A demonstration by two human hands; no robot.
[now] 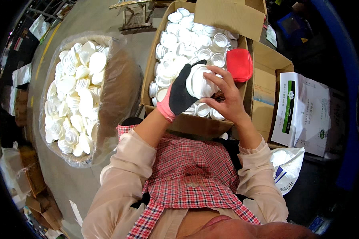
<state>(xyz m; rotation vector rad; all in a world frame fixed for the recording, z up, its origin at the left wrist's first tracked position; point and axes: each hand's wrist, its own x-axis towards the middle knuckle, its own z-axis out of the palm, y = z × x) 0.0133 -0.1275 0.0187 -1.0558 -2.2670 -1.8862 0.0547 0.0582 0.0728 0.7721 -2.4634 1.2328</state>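
A white round plastic cap with a ridged rim [199, 81] is held up over a cardboard box [148, 75] full of similar caps [183, 38]. My left hand [182, 91], in a black glove with a pink cuff, grips it from the left side. On the right, my bare right hand [229, 93] has its fingertips on the cap's edge, fingers curved around it. Whether the piece is one cap or several nested together I cannot tell. A red square plastic container [239, 65] lies on the caps at the box's right side.
To the left stands a plastic-lined box [119, 77] heaped with white ridged pieces [77, 91]. An open carton [263, 93] and a white printed carton [303, 113] are on the right, above a white plastic bag [287, 167]. A small stool [135, 18] stands at the far side.
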